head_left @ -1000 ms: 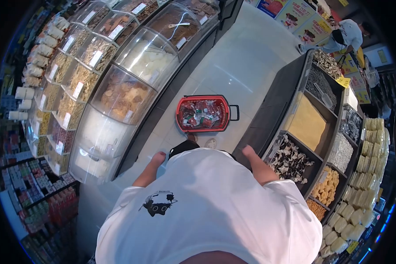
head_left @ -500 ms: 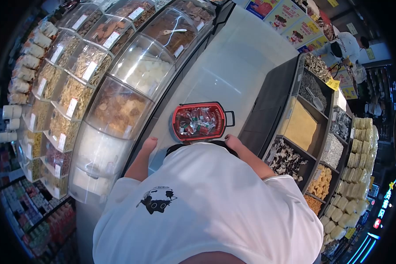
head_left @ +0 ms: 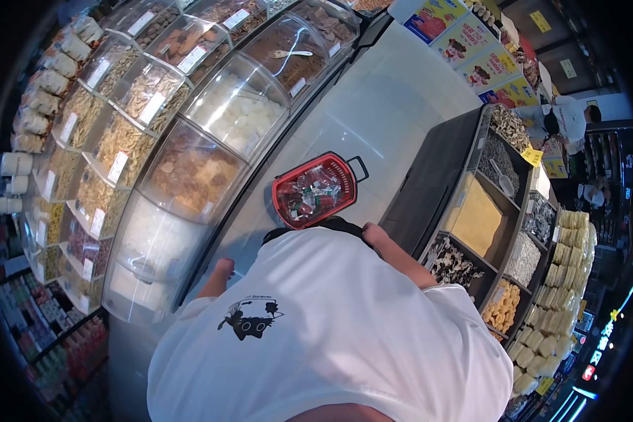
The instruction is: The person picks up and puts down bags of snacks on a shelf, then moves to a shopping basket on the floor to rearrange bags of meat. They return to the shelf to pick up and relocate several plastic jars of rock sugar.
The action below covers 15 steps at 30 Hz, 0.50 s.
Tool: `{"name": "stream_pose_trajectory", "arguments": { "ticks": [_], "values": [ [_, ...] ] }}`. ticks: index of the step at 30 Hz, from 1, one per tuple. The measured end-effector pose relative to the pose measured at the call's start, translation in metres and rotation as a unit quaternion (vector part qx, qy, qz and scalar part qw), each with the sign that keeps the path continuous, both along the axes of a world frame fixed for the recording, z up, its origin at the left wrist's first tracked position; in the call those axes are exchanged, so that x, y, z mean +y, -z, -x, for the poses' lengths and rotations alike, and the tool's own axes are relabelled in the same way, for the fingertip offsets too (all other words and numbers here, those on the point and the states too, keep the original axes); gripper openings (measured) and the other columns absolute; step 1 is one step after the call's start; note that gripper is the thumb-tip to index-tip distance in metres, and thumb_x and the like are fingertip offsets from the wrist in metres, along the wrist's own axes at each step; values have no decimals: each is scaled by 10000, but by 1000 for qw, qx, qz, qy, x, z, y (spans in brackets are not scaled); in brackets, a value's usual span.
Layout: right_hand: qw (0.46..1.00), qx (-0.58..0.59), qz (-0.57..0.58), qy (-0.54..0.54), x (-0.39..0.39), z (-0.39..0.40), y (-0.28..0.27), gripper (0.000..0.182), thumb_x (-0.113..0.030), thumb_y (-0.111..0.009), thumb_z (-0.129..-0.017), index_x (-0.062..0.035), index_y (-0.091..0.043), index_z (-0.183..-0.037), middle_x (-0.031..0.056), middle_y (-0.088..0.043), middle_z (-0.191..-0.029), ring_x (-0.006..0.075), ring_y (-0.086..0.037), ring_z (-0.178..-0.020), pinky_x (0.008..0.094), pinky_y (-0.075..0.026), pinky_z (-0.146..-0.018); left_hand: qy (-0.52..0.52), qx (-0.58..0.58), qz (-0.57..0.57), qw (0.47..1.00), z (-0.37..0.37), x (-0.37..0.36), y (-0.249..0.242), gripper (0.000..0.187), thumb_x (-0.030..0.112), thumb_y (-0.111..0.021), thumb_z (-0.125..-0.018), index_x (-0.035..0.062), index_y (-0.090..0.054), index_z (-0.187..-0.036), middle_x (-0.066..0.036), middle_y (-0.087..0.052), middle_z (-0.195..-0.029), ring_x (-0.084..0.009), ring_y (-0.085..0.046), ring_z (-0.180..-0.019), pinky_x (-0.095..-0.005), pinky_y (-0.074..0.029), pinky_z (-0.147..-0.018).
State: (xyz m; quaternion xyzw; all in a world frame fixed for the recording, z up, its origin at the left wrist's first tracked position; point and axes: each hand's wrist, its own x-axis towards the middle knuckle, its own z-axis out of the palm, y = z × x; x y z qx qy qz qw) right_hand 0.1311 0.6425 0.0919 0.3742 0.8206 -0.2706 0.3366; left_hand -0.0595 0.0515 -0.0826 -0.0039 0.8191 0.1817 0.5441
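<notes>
So the person's just standing or walking in the aisle, nothing being picked up, I reckon. The red basket [head_left: 286, 186] of packets [head_left: 315, 191] is on the floor, ahead and between the hands. Left hand [head_left: 224, 266] and right hand [head_left: 373, 232] look empty, can't tell if the fingers are closed. Grabbing the handle [head_left: 361, 169], ahead of the right, would need a bend down.

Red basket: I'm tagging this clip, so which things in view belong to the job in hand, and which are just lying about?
Likely the job:
red basket
packets inside it
left hand
right hand

Just about:
scoop
white spoon
yellow card
stacked packs
</notes>
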Motion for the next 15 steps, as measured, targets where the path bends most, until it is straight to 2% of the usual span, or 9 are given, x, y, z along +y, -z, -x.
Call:
{"name": "stream_pose_trajectory", "arguments": {
  "ticks": [1, 3, 4, 6, 8, 11, 13, 14, 15],
  "values": [
    [1000, 9, -9, 8, 1, 2, 5, 353, -187, -572, -843, -39, -692, -1141, 220, -698, -1142, 369, -653, -1106, 433, -506, -968, 0, -1, 1, 1000, -1, 10, -14, 235, 192, -534, -888, 41, -666, -1013, -136, -683, -805, -290, -710, -686, -441, -554, -535],
    [1000, 15, -15, 17, 2, 6, 7, 350, -189, -572, -844, -42, -693, -1138, 219, -699, -1137, 373, -654, -1101, 435, -509, -963, -76, -23, 26, 997, -4, 37, -54, 244, 213, -535, -891, 42, -670, -1000, -143, -682, -800, -275, -708, -701, -431, -557, -551],
    [999, 23, -20, 28, 3, 10, 1, 344, -190, -573, -846, -45, -697, -1131, 219, -700, -1131, 375, -653, -1099, 436, -511, -961, -76, -24, 28, 996, -4, 34, -37, 244, 213, -535, -891, 42, -670, -1000, -143, -682, -800, -275, -708, -701, -431, -557, -551],
    [998, 31, -23, 40, 3, 16, -6, 337, -192, -574, -847, -48, -701, -1125, 218, -702, -1125, 376, -653, -1096, 437, -512, -958, 45, 41, -97, 993, 0, 32, -2, 268, 243, -532, -896, 40, -679, -994, -142, -687, -822, -266, -701, -703, -428, -551, -564],
    [996, 55, -31, 64, 7, 19, -5, 326, -193, -579, -847, -55, -709, -1112, 218, -703, -1114, 378, -654, -1091, 438, -512, -960, -163, 10, -9, 987, 18, 85, -57, 305, 278, -531, -900, 43, -690, -1010, -134, -693, -851, -257, -696, -683, -409, -538, -554],
    [996, 61, -36, 59, 16, 27, -5, 321, -195, -583, -846, -57, -712, -1105, 222, -700, -1121, 378, -653, -1093, 438, -512, -962, -138, 40, -27, 989, 49, 110, -51, 286, 257, -546, -900, 62, -706, -1034, -98, -691, -843, -229, -678, -669, -367, -523, -540],
    [996, 63, -36, 52, 24, 34, -5, 319, -199, -580, -835, -68, -714, -1094, 217, -698, -1124, 379, -652, -1092, 449, -514, -962, -276, 65, -92, 955, 66, 136, -78, 269, 178, -526, -913, 76, -704, -1087, -56, -687, -846, -174, -648, -649, -328, -503, -526],
    [996, 66, -35, 48, 30, 37, -5, 318, -203, -577, -823, -79, -716, -1082, 211, -697, -1127, 380, -651, -1090, 461, -517, -962, -281, 65, -93, 953, 77, 148, -85, 269, 178, -526, -913, 76, -704, -1087, -56, -687, -846, -174, -648, -649, -328, -503, -526],
    [996, 67, -36, 42, 35, 42, -5, 318, -203, -577, -823, -79, -716, -1082, 211, -697, -1127, 380, -651, -1090, 461, -517, -962, -316, 63, -150, 935, 88, 160, -90, 271, 153, -525, -925, 76, -693, -1124, -41, -683, -864, -146, -636, -665, -312, -506, -553]
  ]
}}
